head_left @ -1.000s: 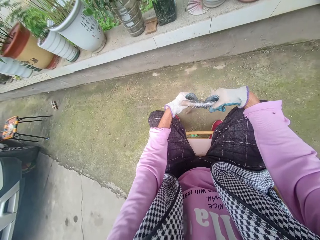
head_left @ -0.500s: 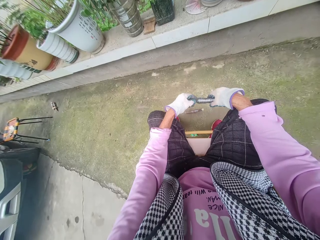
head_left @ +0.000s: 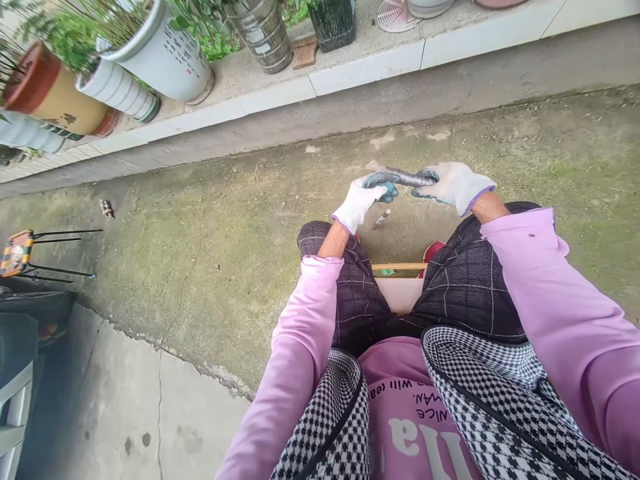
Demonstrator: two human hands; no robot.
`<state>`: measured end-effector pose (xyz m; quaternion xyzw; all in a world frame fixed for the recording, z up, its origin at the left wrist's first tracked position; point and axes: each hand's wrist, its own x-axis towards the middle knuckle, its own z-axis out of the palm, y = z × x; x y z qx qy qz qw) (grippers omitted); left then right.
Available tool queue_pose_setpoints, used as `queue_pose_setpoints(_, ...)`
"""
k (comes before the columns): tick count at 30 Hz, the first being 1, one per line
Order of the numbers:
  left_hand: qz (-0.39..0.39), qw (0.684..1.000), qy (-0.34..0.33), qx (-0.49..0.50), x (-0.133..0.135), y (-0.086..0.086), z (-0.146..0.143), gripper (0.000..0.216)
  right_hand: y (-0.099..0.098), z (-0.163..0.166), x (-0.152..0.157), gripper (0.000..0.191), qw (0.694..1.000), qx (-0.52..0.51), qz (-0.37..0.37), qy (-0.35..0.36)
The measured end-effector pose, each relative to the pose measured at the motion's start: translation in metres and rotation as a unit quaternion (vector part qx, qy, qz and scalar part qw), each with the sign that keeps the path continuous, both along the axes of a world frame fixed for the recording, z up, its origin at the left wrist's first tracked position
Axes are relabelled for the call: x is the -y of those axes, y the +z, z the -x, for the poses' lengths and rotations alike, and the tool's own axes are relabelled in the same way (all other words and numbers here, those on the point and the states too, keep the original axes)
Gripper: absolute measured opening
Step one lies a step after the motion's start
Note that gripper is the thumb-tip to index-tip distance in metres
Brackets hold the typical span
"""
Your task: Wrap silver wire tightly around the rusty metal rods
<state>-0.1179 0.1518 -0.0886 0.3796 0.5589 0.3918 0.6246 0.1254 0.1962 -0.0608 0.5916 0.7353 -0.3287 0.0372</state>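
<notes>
Both my hands wear white work gloves with blue-grey palms. My left hand (head_left: 361,199) and my right hand (head_left: 453,183) each grip one end of a short grey rod (head_left: 411,177) wound with wire or thread, held level in front of my knees. A thin stick-like piece (head_left: 382,218) shows just below the left hand, over the ground. I sit with knees apart in dark checked trousers, above a pale wooden seat (head_left: 399,291).
Mossy concrete ground (head_left: 210,233) spreads ahead. Along a raised kerb at the back stand several plant pots, among them a white one (head_left: 160,57) and a brown one (head_left: 50,93). A small woven stool (head_left: 20,253) lies at the left, beside a dark vehicle edge (head_left: 15,373).
Both hands have lifted the rod a little farther from my knees and turned it. The thin stick below the left hand has tilted from lying level.
</notes>
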Motion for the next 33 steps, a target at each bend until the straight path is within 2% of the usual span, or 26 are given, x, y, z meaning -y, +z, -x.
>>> queue_pose_setpoints(3, 0.012, 1.0, -0.023, 0.008, 0.002, -0.006, -0.003, 0.024, -0.004, -0.004, -0.003, 0.021, 0.998, 0.003, -0.058, -0.011)
queue_pose_setpoints(5, 0.01, 0.999, -0.042, 0.017, 0.003, -0.011, -0.006, 0.022, -0.005, -0.007, -0.001, 0.021, 0.992, -0.093, -0.027, -0.079)
queue_pose_setpoints(8, 0.001, 0.997, -0.074, 0.02, 0.0, -0.02, -0.008, 0.014, -0.003, -0.012, 0.004, 0.033, 0.946, -0.27, 0.051, -0.174)
queue_pose_setpoints(10, 0.002, 0.996, -0.091, 0.002, -0.003, -0.026, -0.008, 0.012, 0.0, -0.016, 0.008, 0.048, 0.923, -0.331, 0.106, -0.167)
queue_pose_setpoints(12, 0.003, 0.995, -0.098, -0.034, -0.006, -0.032, -0.006, 0.015, 0.002, -0.021, 0.01, 0.06, 0.919, -0.338, 0.174, -0.107)
queue_pose_setpoints(15, 0.004, 0.992, -0.101, -0.075, -0.009, -0.036, -0.001, 0.02, 0.002, -0.026, 0.01, 0.066, 0.922, -0.28, 0.267, 0.03)
queue_pose_setpoints(18, 0.0, 0.985, -0.13, -0.112, -0.008, -0.035, 0.007, 0.012, -0.004, -0.025, 0.011, 0.056, 0.932, -0.189, 0.283, 0.126)
queue_pose_setpoints(21, -0.027, 0.973, -0.162, -0.163, -0.005, -0.034, 0.012, 0.008, -0.013, -0.018, 0.009, 0.041, 0.954, -0.079, 0.25, 0.148)
queue_pose_setpoints(24, -0.054, 0.96, -0.191, -0.195, -0.001, -0.036, 0.01, 0.004, -0.02, -0.009, 0.005, 0.031, 0.972, 0.046, 0.18, 0.145)
queue_pose_setpoints(28, -0.083, 0.949, -0.207, -0.222, 0.0, -0.041, 0.005, 0.017, -0.019, -0.002, -0.001, 0.016, 0.975, 0.142, 0.073, 0.156)
queue_pose_setpoints(33, -0.093, 0.941, -0.179, -0.272, 0.0, -0.042, 0.004, 0.019, -0.016, -0.001, -0.003, 0.029, 0.968, 0.178, 0.069, 0.162)
